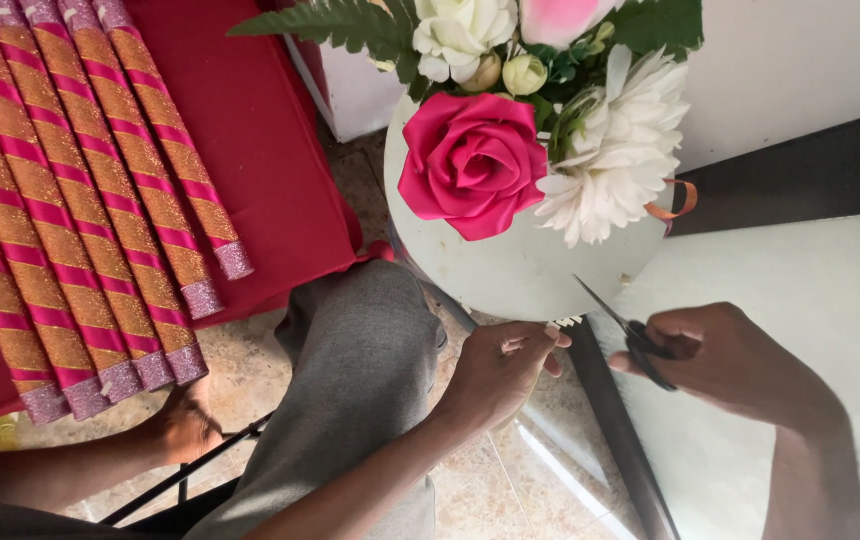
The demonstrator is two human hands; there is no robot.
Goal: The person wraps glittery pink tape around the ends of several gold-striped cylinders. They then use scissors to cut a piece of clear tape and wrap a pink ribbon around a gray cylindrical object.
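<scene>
At lower centre, the left hand (498,368) pinched a small white strip (565,322), while the right hand (725,355) gripped black scissors (625,332); cutting cleanly probably needed the strip taut.

At lower centre, the left hand (503,368) pinches something small at the rim of a white round board (510,270). The right hand (725,355) holds black scissors (622,328), blades pointing up-left towards that rim. Above sit a pink rose (472,160) and white flowers (615,150). Glittery striped sticks (80,190) lie upper left on red cloth (260,130).
</scene>
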